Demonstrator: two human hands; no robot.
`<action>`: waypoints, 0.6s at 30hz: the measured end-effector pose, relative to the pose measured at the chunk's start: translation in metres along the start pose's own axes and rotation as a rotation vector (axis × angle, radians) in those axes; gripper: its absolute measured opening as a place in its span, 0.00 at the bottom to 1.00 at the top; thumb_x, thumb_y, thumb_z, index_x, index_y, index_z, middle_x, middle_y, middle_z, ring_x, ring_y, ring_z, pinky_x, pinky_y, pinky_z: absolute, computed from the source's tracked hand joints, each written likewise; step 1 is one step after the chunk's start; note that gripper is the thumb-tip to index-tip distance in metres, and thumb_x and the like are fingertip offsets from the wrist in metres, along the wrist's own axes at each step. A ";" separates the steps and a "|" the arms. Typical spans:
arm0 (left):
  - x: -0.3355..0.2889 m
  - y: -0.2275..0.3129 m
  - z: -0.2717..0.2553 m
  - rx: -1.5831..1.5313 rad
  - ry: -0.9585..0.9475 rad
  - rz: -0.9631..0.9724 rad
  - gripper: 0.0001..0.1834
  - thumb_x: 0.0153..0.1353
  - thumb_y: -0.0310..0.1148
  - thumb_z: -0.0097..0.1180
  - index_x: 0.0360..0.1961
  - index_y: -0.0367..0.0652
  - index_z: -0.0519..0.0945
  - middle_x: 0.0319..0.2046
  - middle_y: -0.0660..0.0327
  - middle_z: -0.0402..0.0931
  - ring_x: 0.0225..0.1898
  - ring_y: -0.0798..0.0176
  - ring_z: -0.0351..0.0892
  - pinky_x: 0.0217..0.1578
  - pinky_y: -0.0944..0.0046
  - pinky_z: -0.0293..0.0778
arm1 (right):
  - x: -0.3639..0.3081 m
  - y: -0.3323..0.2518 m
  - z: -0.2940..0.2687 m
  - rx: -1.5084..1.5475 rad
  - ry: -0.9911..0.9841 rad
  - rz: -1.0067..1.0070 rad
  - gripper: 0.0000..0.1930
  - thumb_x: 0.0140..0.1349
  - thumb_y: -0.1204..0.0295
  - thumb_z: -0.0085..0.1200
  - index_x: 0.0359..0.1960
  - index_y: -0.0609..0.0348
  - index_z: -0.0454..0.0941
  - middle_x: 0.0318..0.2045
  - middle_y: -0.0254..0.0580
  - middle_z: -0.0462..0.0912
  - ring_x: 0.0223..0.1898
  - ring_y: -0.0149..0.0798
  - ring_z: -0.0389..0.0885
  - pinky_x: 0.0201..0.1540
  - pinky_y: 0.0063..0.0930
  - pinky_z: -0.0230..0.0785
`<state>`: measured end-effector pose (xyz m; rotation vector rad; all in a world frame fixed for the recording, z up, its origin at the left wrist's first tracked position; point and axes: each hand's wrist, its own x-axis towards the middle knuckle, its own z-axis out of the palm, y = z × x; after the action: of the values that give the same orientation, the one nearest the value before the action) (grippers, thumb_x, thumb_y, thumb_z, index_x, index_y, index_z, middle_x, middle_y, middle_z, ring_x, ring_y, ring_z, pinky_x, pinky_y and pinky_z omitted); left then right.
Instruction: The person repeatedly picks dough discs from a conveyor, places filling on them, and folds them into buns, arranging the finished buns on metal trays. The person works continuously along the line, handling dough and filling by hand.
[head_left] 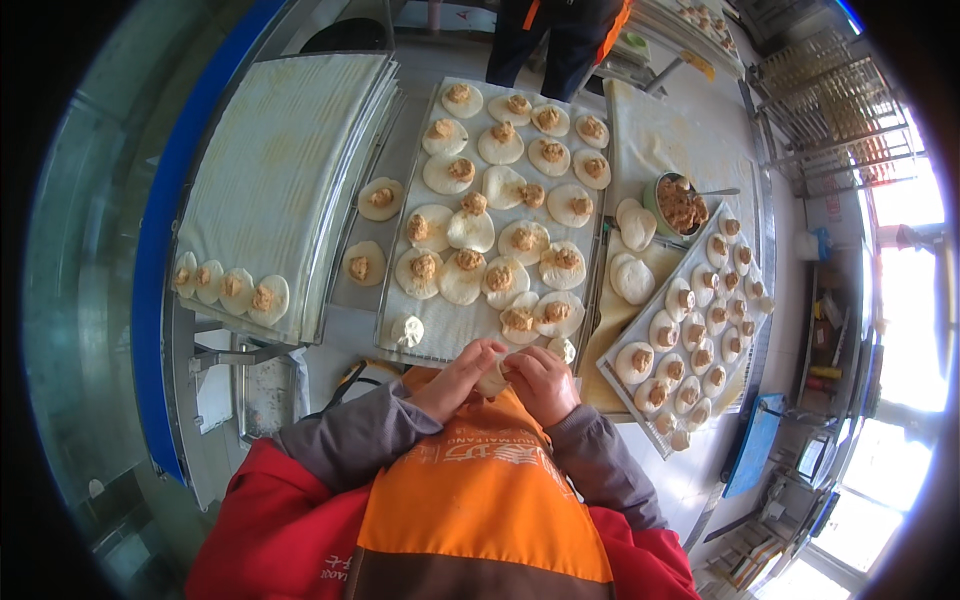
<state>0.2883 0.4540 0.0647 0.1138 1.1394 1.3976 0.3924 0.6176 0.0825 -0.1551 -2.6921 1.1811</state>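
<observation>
Close to my body, my left hand (460,382) and my right hand (545,386) hold a filled bun (493,380) between them. The left cups its side while the right's fingers pinch the dough edge; its underside is hidden. Just beyond is a cloth-lined tray (395,310) with rows of flat dough rounds, each topped with a lump of brown filling, such as the round (468,276). A pleated, closed bun (407,330) sits at the tray's near left corner. Another closed bun (562,349) lies beside my right hand.
At left, stacked cloth-lined trays (290,130) carry several filled rounds. To the right are plain dough rounds (633,278), a bowl of filling (682,205) with a spoon (718,191), and an angled tray (660,440) of filled rounds. Another person (545,45) stands across the table.
</observation>
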 end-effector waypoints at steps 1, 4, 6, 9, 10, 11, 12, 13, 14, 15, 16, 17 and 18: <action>0.000 0.000 0.000 -0.023 0.007 -0.005 0.31 0.74 0.63 0.34 0.56 0.47 0.70 0.30 0.66 0.72 0.24 0.75 0.67 0.22 0.74 0.63 | 0.000 0.000 0.000 -0.044 0.042 -0.042 0.11 0.54 0.77 0.63 0.39 0.56 0.79 0.32 0.40 0.81 0.36 0.47 0.82 0.41 0.40 0.73; 0.002 0.000 -0.003 -0.030 -0.011 -0.002 0.32 0.74 0.64 0.33 0.59 0.48 0.69 0.31 0.66 0.73 0.26 0.75 0.69 0.23 0.74 0.64 | 0.001 -0.001 -0.001 -0.056 0.010 -0.053 0.11 0.54 0.77 0.64 0.38 0.56 0.78 0.31 0.41 0.81 0.36 0.47 0.82 0.39 0.39 0.74; 0.003 0.000 -0.006 0.047 -0.013 0.097 0.33 0.74 0.65 0.32 0.60 0.48 0.69 0.32 0.65 0.74 0.27 0.76 0.70 0.24 0.73 0.64 | 0.002 -0.001 -0.001 0.075 0.003 0.069 0.10 0.53 0.78 0.64 0.37 0.58 0.78 0.32 0.42 0.81 0.34 0.47 0.82 0.37 0.38 0.74; 0.000 -0.001 -0.010 0.150 -0.053 0.024 0.33 0.73 0.65 0.33 0.61 0.49 0.68 0.32 0.65 0.74 0.27 0.76 0.71 0.23 0.73 0.64 | 0.001 -0.001 0.002 0.028 -0.004 -0.008 0.09 0.54 0.80 0.64 0.35 0.60 0.77 0.32 0.43 0.81 0.33 0.46 0.82 0.36 0.35 0.75; -0.001 -0.001 -0.010 0.129 -0.065 0.061 0.34 0.72 0.66 0.34 0.61 0.49 0.67 0.31 0.65 0.74 0.26 0.76 0.71 0.23 0.73 0.64 | 0.001 -0.002 0.003 -0.013 0.040 -0.039 0.09 0.54 0.80 0.64 0.35 0.61 0.77 0.32 0.43 0.81 0.33 0.45 0.82 0.36 0.34 0.75; -0.002 -0.001 -0.011 0.107 -0.066 0.034 0.34 0.72 0.66 0.34 0.61 0.49 0.67 0.30 0.64 0.74 0.25 0.76 0.70 0.22 0.73 0.64 | 0.002 -0.002 0.004 0.044 0.010 -0.033 0.08 0.54 0.80 0.64 0.34 0.61 0.77 0.32 0.43 0.81 0.32 0.45 0.82 0.36 0.34 0.75; -0.002 -0.001 -0.011 0.087 -0.077 -0.002 0.34 0.72 0.67 0.35 0.61 0.50 0.66 0.30 0.64 0.74 0.24 0.75 0.70 0.22 0.73 0.64 | 0.002 -0.002 0.005 0.114 0.020 0.019 0.08 0.54 0.81 0.63 0.34 0.61 0.77 0.31 0.43 0.81 0.32 0.45 0.82 0.36 0.34 0.75; -0.002 -0.001 -0.012 0.049 -0.063 0.002 0.34 0.71 0.67 0.35 0.60 0.50 0.66 0.29 0.65 0.73 0.23 0.75 0.69 0.22 0.72 0.63 | 0.002 -0.002 0.005 0.187 0.000 0.059 0.08 0.54 0.81 0.63 0.33 0.61 0.77 0.31 0.43 0.81 0.32 0.45 0.82 0.36 0.35 0.75; -0.001 -0.001 -0.012 0.015 -0.060 -0.002 0.33 0.71 0.67 0.35 0.60 0.50 0.66 0.28 0.65 0.73 0.22 0.75 0.69 0.22 0.72 0.63 | 0.003 -0.003 0.005 0.169 0.015 0.075 0.08 0.54 0.81 0.63 0.33 0.61 0.77 0.31 0.43 0.81 0.32 0.45 0.82 0.36 0.35 0.75; -0.001 0.000 -0.013 -0.028 -0.069 0.031 0.33 0.71 0.67 0.35 0.59 0.50 0.66 0.27 0.65 0.72 0.22 0.74 0.68 0.21 0.72 0.63 | 0.004 -0.003 0.005 0.155 0.002 0.080 0.08 0.54 0.81 0.64 0.33 0.61 0.77 0.31 0.43 0.81 0.32 0.45 0.82 0.36 0.36 0.75; 0.001 0.001 -0.015 -0.053 -0.110 -0.021 0.33 0.71 0.67 0.35 0.59 0.50 0.67 0.26 0.65 0.72 0.21 0.74 0.68 0.21 0.72 0.63 | 0.005 -0.003 0.005 0.159 -0.019 0.059 0.08 0.54 0.81 0.64 0.33 0.61 0.77 0.31 0.43 0.81 0.32 0.46 0.82 0.36 0.36 0.75; 0.002 0.002 -0.016 -0.088 -0.160 -0.038 0.33 0.71 0.67 0.34 0.58 0.50 0.67 0.25 0.65 0.71 0.20 0.74 0.67 0.21 0.72 0.63 | 0.006 -0.004 0.003 0.078 -0.013 -0.032 0.08 0.54 0.81 0.64 0.33 0.61 0.78 0.31 0.43 0.81 0.32 0.46 0.82 0.36 0.36 0.75; 0.002 0.003 -0.018 -0.129 -0.180 -0.118 0.34 0.72 0.68 0.33 0.58 0.50 0.67 0.24 0.65 0.71 0.20 0.73 0.67 0.21 0.72 0.63 | 0.007 -0.004 0.002 0.014 -0.017 -0.148 0.08 0.53 0.81 0.64 0.34 0.61 0.78 0.31 0.43 0.81 0.32 0.46 0.82 0.35 0.35 0.75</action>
<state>0.2738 0.4462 0.0561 0.0772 0.8918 1.3240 0.3853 0.6144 0.0846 0.0552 -2.6568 1.1614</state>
